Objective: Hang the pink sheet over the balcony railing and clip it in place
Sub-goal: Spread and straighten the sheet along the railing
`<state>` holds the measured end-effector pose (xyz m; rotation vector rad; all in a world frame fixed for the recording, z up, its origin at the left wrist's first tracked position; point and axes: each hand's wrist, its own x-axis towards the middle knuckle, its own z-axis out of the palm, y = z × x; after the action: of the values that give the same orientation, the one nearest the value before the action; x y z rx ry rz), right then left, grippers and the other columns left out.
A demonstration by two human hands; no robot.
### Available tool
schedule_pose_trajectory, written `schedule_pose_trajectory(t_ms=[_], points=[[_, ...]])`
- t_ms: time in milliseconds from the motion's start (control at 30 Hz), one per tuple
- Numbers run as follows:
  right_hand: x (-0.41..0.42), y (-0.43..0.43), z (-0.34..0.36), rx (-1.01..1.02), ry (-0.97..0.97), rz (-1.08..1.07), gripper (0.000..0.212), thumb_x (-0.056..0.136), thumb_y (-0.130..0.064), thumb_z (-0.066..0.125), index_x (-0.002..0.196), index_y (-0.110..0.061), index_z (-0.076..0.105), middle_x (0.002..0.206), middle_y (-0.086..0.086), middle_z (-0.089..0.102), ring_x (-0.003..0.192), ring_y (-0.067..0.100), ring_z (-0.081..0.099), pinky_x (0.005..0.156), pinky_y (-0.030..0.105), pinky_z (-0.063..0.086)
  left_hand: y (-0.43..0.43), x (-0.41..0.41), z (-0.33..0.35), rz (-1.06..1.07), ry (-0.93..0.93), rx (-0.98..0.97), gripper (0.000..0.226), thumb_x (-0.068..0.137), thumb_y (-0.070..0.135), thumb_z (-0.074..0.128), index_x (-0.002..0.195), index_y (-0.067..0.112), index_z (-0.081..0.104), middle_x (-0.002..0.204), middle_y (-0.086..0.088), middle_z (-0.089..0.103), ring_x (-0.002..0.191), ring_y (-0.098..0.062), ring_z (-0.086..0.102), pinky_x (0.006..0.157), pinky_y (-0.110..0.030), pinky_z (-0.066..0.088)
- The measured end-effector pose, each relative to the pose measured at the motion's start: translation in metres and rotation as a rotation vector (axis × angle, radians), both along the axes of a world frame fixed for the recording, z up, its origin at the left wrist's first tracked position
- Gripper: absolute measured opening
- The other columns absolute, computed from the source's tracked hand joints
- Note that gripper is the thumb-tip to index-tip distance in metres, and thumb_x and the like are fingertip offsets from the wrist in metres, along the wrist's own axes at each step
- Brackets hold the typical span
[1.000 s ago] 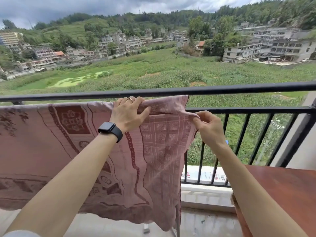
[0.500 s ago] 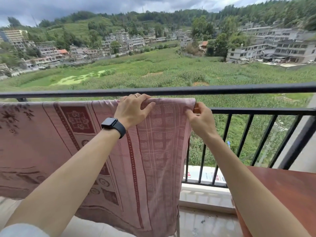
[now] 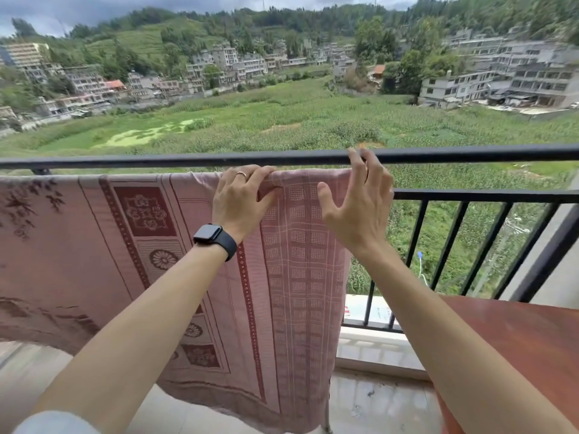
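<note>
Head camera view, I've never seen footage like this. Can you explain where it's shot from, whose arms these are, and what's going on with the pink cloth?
The camera sits on a person's head, looking forward and down, so the two bare arms are the wearer's own; there is no machine. The pink sheet hangs over the lower bar of the black balcony railing. The left hand, with a dark watch on its wrist, grips the sheet's top edge. The right hand is open, fingers spread, holding nothing, near the sheet's right corner. A reddish-brown table stands at the right. No clip shows.
</note>
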<state>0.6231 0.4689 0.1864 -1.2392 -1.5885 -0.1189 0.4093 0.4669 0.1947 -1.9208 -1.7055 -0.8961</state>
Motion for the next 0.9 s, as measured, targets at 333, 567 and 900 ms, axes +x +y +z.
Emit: schedule_pose_trajectory(t_ms=[333, 567, 900], points=[[-0.054, 0.002, 0.000, -0.067, -0.488, 0.050, 0.066, 0.088, -0.033, 0.057, 0.148, -0.014, 0.038, 0.155, 0.010, 0.036, 0.147, 0.028, 0.025, 0.122, 0.055, 0.008, -0.008, -0.051, -0.001, 0.060, 0.092, -0.069, 0.059, 0.090, 0.043, 0.053, 0.146, 0.033, 0.038, 0.148, -0.006, 0.045, 0.141, -0.026, 0.034, 0.118, -0.048, 0.024], [-0.151, -0.006, 0.017, -0.008, -0.562, 0.200, 0.057, 0.088, -0.037, 0.060, 0.140, -0.018, 0.050, 0.146, 0.005, 0.050, 0.144, 0.025, 0.035, 0.121, 0.057, 0.003, -0.038, -0.167, 0.004, 0.251, -0.055, -0.113, 0.052, 0.094, 0.042, 0.047, 0.145, 0.038, 0.036, 0.154, -0.003, 0.038, 0.144, -0.021, 0.030, 0.121, -0.047, 0.018], [-0.448, -0.068, -0.028, 0.054, -0.459, 0.797, 0.033, 0.090, -0.032, 0.062, 0.122, -0.026, 0.067, 0.130, -0.006, 0.065, 0.130, 0.021, 0.051, 0.108, 0.042, 0.042, -0.191, -0.448, -0.071, 0.688, -0.183, -0.221, 0.047, 0.087, 0.049, 0.048, 0.130, 0.033, 0.058, 0.136, 0.004, 0.058, 0.128, -0.018, 0.049, 0.110, -0.043, 0.035]])
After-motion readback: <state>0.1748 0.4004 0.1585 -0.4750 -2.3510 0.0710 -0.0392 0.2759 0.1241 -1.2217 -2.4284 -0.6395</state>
